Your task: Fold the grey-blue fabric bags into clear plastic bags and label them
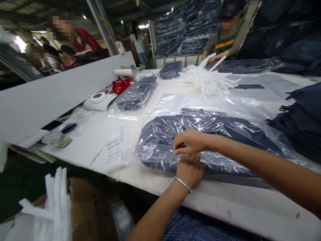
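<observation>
White counter (225, 207), busy workshop behind: at its near edge lies the bagged garment (215, 134). Right hand (192, 141) fingers pinch its film (sealing, seemingly); left hand (190, 170) steadies, its fingers hidden. Smooth, flat pressure is needed.

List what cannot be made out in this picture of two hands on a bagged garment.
Head view: left hand fingertips, hidden under the right hand.
Head view: printed sheet, text too small.
Head view: bagged garment, detail lost to plastic glare.

A tape roll (97, 98) lies near a red cloth (121, 85).
</observation>
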Motion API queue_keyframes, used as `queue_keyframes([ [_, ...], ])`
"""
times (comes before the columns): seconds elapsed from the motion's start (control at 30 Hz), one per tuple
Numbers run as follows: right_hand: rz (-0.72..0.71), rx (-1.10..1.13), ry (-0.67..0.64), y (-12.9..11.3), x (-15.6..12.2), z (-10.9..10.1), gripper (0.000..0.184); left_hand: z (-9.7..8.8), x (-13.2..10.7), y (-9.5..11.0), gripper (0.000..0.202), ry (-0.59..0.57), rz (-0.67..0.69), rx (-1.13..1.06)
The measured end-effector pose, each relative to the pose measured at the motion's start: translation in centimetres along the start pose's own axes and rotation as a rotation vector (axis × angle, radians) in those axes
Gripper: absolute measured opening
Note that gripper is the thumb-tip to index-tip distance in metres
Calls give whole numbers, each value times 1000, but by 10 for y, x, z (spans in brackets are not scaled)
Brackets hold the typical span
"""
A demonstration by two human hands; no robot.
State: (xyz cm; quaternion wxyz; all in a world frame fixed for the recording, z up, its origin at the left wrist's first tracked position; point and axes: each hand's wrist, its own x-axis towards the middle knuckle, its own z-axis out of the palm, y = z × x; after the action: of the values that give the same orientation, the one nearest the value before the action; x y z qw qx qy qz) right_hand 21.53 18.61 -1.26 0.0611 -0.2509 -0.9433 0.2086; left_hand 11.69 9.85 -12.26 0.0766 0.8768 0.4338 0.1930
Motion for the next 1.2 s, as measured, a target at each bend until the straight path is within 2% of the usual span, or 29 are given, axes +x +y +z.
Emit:
queue_keyframes([
  [0.17,4,-52,-74,17,53,14,22,1,-1,2,50,-44,-28,-22],
  [0.3,13,-132,-174,29,79,22,24,0,-2,1,52,-70,-28,-44],
  [0.63,96,-230,-145,16,79,1,21,-1,-3,2,52,-53,-20,-59],
  [0.73,110,-246,-166,22,88,9,22,1,-4,1,52,-47,-20,-58],
  [0.9,141,-257,-199,40,103,28,35,3,-5,0,51,-39,-23,-91],
  [1.03,165,-155,-232,52,105,32,36,3,-4,-1,50,-43,-23,-113],
  [1.2,65,110,-298,59,101,29,22,3,-4,-1,49,-44,-29,-118],
])
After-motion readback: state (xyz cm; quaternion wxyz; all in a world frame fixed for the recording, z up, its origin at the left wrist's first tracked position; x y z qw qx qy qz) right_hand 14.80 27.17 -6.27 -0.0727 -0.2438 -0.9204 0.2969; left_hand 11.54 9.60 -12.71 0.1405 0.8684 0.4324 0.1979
